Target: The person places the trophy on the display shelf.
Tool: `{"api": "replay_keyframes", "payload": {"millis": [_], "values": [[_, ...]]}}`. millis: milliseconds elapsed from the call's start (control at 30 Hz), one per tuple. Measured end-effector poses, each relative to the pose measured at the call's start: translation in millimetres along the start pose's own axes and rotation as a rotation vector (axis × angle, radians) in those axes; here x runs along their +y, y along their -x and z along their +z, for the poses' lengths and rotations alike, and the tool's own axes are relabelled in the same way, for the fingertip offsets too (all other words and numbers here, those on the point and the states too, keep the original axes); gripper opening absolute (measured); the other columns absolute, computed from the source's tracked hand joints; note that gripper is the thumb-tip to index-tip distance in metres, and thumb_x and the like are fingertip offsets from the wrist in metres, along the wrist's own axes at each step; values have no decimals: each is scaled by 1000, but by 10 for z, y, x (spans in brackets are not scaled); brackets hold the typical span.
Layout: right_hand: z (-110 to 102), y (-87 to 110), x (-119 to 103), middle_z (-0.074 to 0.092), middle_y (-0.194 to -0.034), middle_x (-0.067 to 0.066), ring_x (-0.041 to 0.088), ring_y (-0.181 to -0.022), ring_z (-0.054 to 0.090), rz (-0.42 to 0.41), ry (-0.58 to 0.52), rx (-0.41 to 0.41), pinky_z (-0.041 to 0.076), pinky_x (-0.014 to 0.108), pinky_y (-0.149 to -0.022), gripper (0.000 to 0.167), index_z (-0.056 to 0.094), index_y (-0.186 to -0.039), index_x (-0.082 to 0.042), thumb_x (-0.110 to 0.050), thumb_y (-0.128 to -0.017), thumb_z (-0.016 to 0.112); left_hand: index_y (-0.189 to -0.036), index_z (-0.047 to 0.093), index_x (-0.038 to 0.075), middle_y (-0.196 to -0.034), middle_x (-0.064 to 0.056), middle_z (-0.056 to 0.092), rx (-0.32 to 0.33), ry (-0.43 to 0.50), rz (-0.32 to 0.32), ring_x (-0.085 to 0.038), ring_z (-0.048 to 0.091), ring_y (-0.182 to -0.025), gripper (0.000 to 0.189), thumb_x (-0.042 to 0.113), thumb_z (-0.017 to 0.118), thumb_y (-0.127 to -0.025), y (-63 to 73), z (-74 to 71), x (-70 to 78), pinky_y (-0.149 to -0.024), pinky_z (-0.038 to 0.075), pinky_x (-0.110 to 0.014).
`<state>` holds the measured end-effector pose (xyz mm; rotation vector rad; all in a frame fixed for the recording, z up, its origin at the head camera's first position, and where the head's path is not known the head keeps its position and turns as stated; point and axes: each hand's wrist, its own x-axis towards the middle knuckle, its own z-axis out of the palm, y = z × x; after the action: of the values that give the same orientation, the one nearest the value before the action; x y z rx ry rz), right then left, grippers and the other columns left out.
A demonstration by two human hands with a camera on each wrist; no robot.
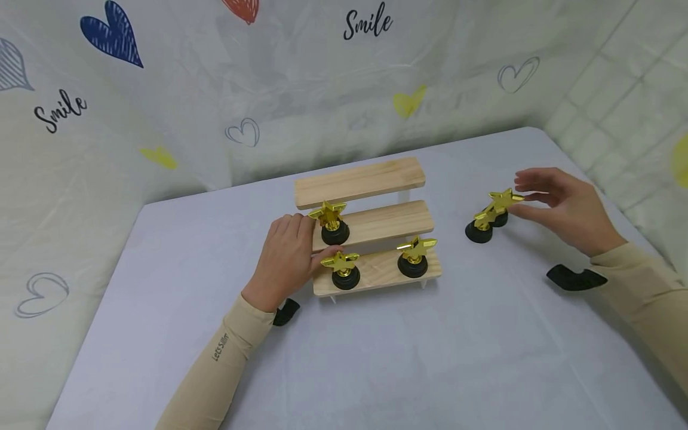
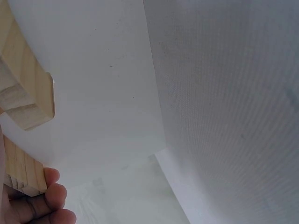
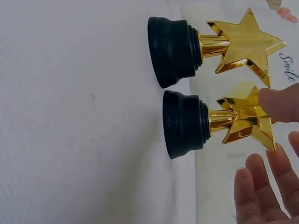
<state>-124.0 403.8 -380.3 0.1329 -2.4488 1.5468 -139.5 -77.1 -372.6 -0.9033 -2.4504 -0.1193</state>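
Observation:
My left hand (image 1: pixel 285 260) grips the left end of the middle board (image 1: pixel 387 222) of a three-step wooden display shelf. Its fingertips (image 2: pixel 56 196) curl round the board end in the left wrist view. A gold star trophy (image 1: pixel 335 232) with a black base stands on that board beside the fingers. Two more, a left trophy (image 1: pixel 346 277) and a right trophy (image 1: pixel 412 266), stand on the lowest board. To the right, my right hand (image 1: pixel 572 212) spreads thumb and fingers around the star of the farther table trophy (image 3: pixel 186 123). A nearer trophy (image 1: pixel 478 232) stands close to it.
The top board (image 1: pixel 360 182) of the shelf bears no trophy. A white cloth covers the table (image 1: pixel 408 358). Behind it hangs a pale curtain (image 1: pixel 312 77) printed with hearts and words. Black wrist straps (image 1: pixel 576 278) show at the cuffs.

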Motion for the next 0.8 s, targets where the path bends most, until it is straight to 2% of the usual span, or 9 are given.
{"api": "replay_keyframes", "payload": {"millis": [267,533,800], "values": [[28,-17,116,68,-120,-14,-7,-102,68,-13,7,-17,51,4,-87,53,63,-133,-5,5,-84,81,-95,51,2,-77,-8,46,5,2,3,-25,43,-72,77,73,23,-102,1,10,-4,-78,43,-39],[46,-13,164,67,-123,-14,-7,-104,67,32,1,-38,51,4,-87,54,62,-135,-9,1,-86,82,-96,51,1,-77,-8,46,1,5,1,-25,44,-72,75,72,26,-103,3,13,-11,-79,44,-40],[60,7,192,64,-123,-19,-10,-102,67,62,34,-55,52,5,-83,56,60,-138,-8,-3,-87,82,-96,52,1,-77,-8,46,-7,12,-2,-25,43,-72,75,72,26,-102,1,13,-8,-78,44,-40]]}}
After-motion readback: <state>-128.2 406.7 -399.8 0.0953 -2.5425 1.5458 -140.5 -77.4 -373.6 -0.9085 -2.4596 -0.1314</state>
